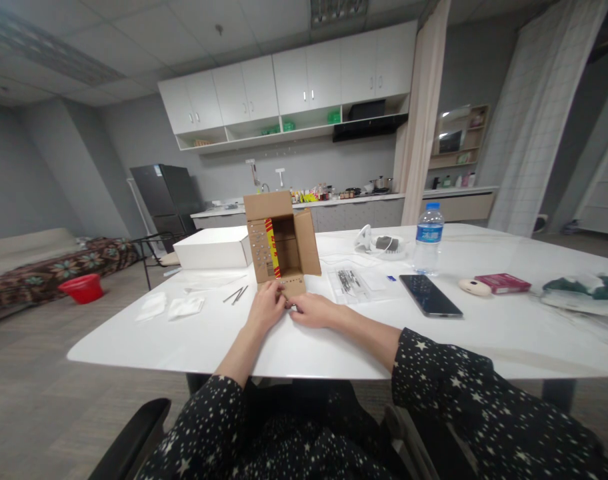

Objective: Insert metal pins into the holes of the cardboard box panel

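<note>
An open cardboard box (260, 248) with a yellow-and-red tape strip (273, 247) stands on the table in front of me, its opening towards me. Small shiny pieces dot its left flap and line the lower front flap (295, 287). My left hand (268, 305) is at the left of that lower flap, fingers bent together. Close to it, my right hand (311, 311) has thumb and fingers pressed together, the fingertips almost meeting the left ones. A tiny dark thing shows between them, too small to name. Left of the box lie slim metal tools, perhaps tweezers (240, 295).
A clear plastic case (351, 285) of small pieces lies right of the box. Farther right are a phone (430, 295), a water bottle (429, 240) and a dark red packet (503, 283). A white box (214, 248) and white tissues (185, 307) are on the left.
</note>
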Demonstrator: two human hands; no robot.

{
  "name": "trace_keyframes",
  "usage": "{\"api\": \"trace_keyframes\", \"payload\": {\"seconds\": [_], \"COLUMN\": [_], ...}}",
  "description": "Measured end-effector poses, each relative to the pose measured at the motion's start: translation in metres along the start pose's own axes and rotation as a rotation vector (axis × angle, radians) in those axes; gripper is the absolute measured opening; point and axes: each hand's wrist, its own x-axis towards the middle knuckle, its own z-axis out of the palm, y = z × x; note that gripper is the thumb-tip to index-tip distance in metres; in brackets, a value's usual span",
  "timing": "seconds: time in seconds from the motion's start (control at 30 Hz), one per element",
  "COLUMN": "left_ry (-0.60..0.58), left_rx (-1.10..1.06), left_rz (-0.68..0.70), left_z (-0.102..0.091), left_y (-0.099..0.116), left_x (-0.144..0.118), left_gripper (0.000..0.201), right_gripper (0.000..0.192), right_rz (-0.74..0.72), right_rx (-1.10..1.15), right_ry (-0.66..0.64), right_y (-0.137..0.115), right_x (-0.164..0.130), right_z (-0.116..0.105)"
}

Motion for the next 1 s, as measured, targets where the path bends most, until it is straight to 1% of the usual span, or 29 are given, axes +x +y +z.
{"api": "trace_keyframes", "payload": {"seconds": [0.43,0.67,1.0], "left_ry": [-0.015,-0.072,-0.075], "left_rx": [-0.042,-0.099,-0.121], "left_rz": [0.009,0.013,0.010], "left_z": [0.0027,0.0033,0.0035], "left_y": [-0.0030,-0.0044,-0.0049], "left_x": [-0.0008,-0.0017,-0.0012], "left_gripper": [0.018,0.022,0.023], "right_gripper": [0.027,0.026,0.025], "right_rz": [-0.018,-0.020,-0.022], "right_rx": [0.001,-0.006,-0.019], "right_ry": [0.019,0.014,0.017], "right_y": [0.0012,0.0033,0.0052], "right_x": [0.0007,0.0018,0.0017], "right_z": [0.0017,0.0026,0.0039]}}
